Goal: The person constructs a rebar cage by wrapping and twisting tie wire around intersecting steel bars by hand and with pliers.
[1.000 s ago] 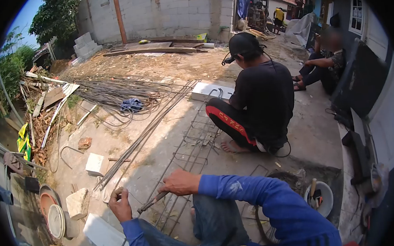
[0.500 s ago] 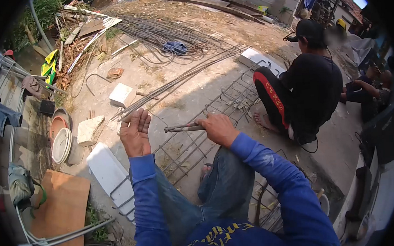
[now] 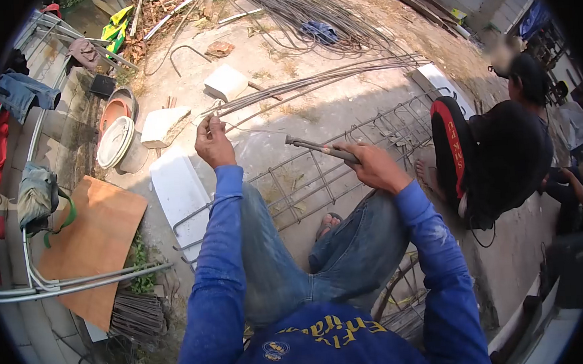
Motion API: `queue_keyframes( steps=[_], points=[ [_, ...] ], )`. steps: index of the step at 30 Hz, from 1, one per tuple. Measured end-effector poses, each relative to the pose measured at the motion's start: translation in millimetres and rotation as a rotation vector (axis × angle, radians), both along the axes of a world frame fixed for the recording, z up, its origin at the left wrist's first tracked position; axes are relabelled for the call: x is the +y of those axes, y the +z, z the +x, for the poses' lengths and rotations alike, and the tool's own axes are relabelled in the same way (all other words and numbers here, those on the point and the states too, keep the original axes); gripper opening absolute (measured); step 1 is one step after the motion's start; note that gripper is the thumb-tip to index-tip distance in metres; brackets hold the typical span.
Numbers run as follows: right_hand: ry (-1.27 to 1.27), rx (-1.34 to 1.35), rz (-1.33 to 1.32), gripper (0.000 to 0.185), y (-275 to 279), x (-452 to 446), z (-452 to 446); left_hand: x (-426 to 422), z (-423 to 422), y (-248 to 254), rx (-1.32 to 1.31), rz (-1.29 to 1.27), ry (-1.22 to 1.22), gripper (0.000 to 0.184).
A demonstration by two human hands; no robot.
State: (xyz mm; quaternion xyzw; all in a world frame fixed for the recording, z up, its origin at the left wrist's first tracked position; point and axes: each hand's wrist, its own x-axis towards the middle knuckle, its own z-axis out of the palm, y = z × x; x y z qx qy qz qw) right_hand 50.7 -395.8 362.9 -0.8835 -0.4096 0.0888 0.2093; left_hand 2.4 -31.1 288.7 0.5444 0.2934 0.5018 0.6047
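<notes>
My right hand (image 3: 376,166) is wrapped round the handle of a pincer-like tool (image 3: 319,148), whose head points left above the steel rebar frame (image 3: 332,189). My left hand (image 3: 214,144) is raised left of the tool, its fingers pinched together. A thin wire (image 3: 255,130) runs from near those fingers toward the tool's head; whether its end lies between the fingertips is hard to see. The rebar frame stretches from beside my left forearm, past my knees, to the crouching co-worker.
A co-worker (image 3: 504,159) crouches at the right, with another person partly visible behind. Long rods (image 3: 325,83) lie beyond the frame. White blocks (image 3: 226,82), a lidded bucket (image 3: 115,142), a white board (image 3: 180,199) and a brown board (image 3: 95,247) are at the left.
The view has tilted down and turned. My left hand has gone from open, palm up, to a pinch with wire beside it. My right hand still holds the tool.
</notes>
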Motion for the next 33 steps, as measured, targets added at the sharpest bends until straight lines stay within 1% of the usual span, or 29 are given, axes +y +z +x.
queue_keyframes(
  steps=[1, 2, 3, 4, 5, 7, 8, 10, 11, 13, 15, 16, 19, 20, 21, 23, 24, 27, 29, 30, 31, 32, 33],
  points=[
    [-0.024, 0.073, 0.003, 0.058, 2.7, -2.2, 5.9, -4.4, -5.6, 10.3, 0.021, 0.025, 0.005, 0.020],
    [-0.050, 0.150, 0.002, 0.060, 0.5, -6.5, 11.5, -12.5, -5.0, 18.8, -0.067, 0.125, 0.058, 0.015],
    [-0.019, 0.141, 0.058, 0.061, -10.0, -14.3, 20.1, -16.7, -6.9, 31.6, -0.053, 0.230, 0.116, 0.014],
    [0.016, 0.125, 0.118, 0.062, -25.6, -24.9, 33.4, -23.4, -8.2, 48.4, -0.070, 0.279, 0.141, 0.014],
    [0.055, 0.102, 0.183, 0.063, -38.6, -36.4, 41.7, -25.9, -4.9, 57.2, -0.139, 0.314, 0.147, 0.015],
    [-0.137, 0.232, 0.197, 0.063, -56.4, -62.8, 43.8, -28.7, -2.3, 69.4, -0.163, 0.392, 0.087, 0.016],
    [-0.229, 0.294, 0.200, 0.064, -63.9, -77.3, 45.6, -29.2, -4.8, 62.1, -0.103, 0.377, 0.071, 0.016],
    [-0.481, 0.552, 0.172, 0.059, -82.6, -111.2, 34.1, -23.8, -9.6, 47.1, 0.010, 0.357, 0.040, 0.017],
    [-0.593, 0.652, 0.152, 0.059, -97.1, -130.3, 22.5, -23.1, -14.7, 32.5, 0.106, 0.307, 0.010, 0.017],
    [-0.774, 0.813, 0.119, 0.058, -132.8, -170.0, -17.7, -26.4, -23.1, -6.0, 0.153, 0.219, -0.089, 0.019],
    [-0.926, 0.954, 0.108, 0.057, -166.1, -199.6, -71.4, -25.2, -28.9, -49.0, 0.275, 0.286, -0.129, 0.019],
    [-0.993, 1.015, 0.112, 0.056, -179.6, -207.9, -100.3, -27.0, -31.9, -51.4, 0.293, 0.220, -0.207, 0.020],
    [-1.172, 1.155, 0.152, 0.056, -207.0, -218.2, -172.8, -38.3, -38.2, -29.2, 0.354, 0.233, -0.238, 0.020],
    [-1.204, 1.175, 0.171, 0.056, -212.3, -218.1, -186.9, -38.5, -37.4, -31.5, 0.354, 0.193, -0.286, 0.023],
    [-1.224, 1.185, 0.198, 0.056, -215.4, -216.5, -195.8, -37.9, -37.5, -36.2, 0.328, 0.100, -0.336, 0.025],
    [-1.211, 1.145, 0.261, 0.056, -212.1, -203.6, -189.2, -37.3, -32.4, -43.8, 0.260, -0.085, -0.441, 0.028],
    [-1.184, 1.104, 0.300, 0.056, -207.5, -194.2, -175.7, -37.3, -31.4, -42.3, 0.274, -0.099, -0.452, 0.029],
    [-0.981, 0.890, 0.474, 0.057, -166.3, -151.0, -107.8, -58.7, -28.1, -49.2, 0.246, -0.392, -0.465, 0.026],
    [-0.764, 0.777, 0.552, 0.057, -117.5, -112.9, -52.9, -81.5, -27.1, -68.9, 0.267, -0.507, -0.473, 0.022],
    [-0.639, 0.730, 0.569, 0.058, -86.9, -95.6, -30.6, -94.2, -27.4, -69.0, 0.241, -0.635, -0.491, 0.021],
    [-0.509, 0.699, 0.543, 0.058, -55.8, -80.5, -14.7, -107.4, -29.2, -68.3, 0.217, -0.766, -0.513, 0.020],
    [-0.381, 0.667, 0.526, 0.058, -24.6, -65.4, 1.3, -118.2, -30.4, -66.5, 0.211, -0.811, -0.525, 0.019],
    [-0.274, 0.648, 0.428, 0.058, 0.2, -51.8, 11.5, -126.8, -31.4, -64.7, 0.204, -0.854, -0.534, 0.018]
  ],
)
